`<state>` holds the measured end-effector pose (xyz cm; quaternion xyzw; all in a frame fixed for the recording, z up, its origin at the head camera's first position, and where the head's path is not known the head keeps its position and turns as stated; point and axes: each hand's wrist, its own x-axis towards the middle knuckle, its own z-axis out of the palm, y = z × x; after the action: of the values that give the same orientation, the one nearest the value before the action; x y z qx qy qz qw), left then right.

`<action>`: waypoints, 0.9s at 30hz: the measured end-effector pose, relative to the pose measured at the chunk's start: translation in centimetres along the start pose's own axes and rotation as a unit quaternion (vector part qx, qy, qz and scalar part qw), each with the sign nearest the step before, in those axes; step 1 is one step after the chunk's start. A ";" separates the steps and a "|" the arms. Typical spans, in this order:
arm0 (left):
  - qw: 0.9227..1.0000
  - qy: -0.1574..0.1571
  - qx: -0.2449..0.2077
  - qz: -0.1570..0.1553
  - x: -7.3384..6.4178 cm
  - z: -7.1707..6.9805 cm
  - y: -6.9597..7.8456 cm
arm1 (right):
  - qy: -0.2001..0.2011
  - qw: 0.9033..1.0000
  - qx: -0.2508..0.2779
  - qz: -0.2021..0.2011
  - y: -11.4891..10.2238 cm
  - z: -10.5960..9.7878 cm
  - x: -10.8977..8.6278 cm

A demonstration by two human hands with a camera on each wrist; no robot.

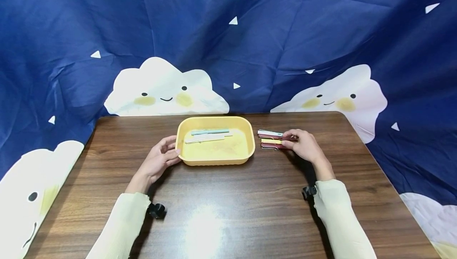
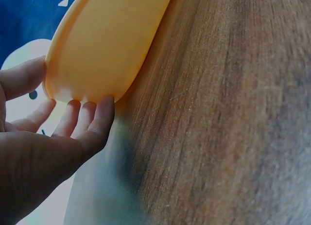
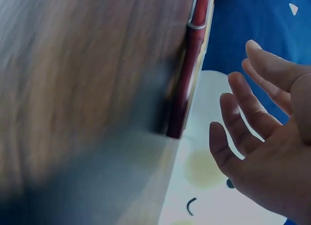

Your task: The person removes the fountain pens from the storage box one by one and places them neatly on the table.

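A yellow plastic tray [image 1: 214, 160] stands near the table's far edge. In it lie a teal pen [image 1: 210, 131] and white pens [image 1: 205, 138]. My left hand [image 1: 160, 160] holds the tray's left end, its fingertips against the outer wall [image 2: 107, 45] and the thumb at the rim. To the right of the tray several pens lie side by side: a white one [image 1: 270, 133], a yellow one [image 1: 271, 141] and dark red ones [image 3: 187, 79]. Over their right ends is my right hand [image 1: 303, 144]; the right wrist view shows its fingers spread and apart from the pens.
The brown wooden table [image 1: 250, 211] has rounded far corners. A dark blue cloth [image 1: 264, 45] with white clouds hangs behind it. Black wrist cameras are strapped at the left sleeve [image 1: 123, 215] and the right sleeve [image 1: 339, 211].
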<state>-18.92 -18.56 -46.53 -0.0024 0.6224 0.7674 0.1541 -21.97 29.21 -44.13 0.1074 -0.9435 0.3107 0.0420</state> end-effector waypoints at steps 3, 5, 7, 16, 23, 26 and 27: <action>1.000 -0.001 0.000 0.000 0.0 0.1 0.0 | 0.009 1.000 0.008 -0.015 -0.7 0.1 0.1; 1.000 -0.002 -0.001 0.001 0.0 0.1 0.0 | 0.015 1.000 0.015 -0.022 -1.2 0.0 0.1; 1.000 -0.002 -0.003 0.001 0.0 0.1 0.1 | 0.020 0.999 0.021 -0.032 -1.8 0.0 0.2; 1.000 0.005 -0.003 -0.004 -0.1 0.1 0.2 | 0.032 0.997 0.045 -0.044 -4.0 0.1 0.6; 1.000 0.003 -0.003 -0.004 0.0 0.1 0.1 | 0.033 0.996 0.073 -0.035 -5.3 0.7 1.0; 1.000 0.003 -0.005 -0.004 0.0 0.1 0.1 | 0.032 0.995 0.089 -0.036 -6.1 1.0 1.2; 1.000 0.003 -0.005 -0.004 0.0 0.1 0.1 | 0.032 0.994 0.095 -0.036 -6.4 1.1 1.2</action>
<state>-18.95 -18.46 -46.41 -0.0075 0.6187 0.7701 0.1554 -21.74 23.33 -41.13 0.1352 -0.9034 0.4004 0.0727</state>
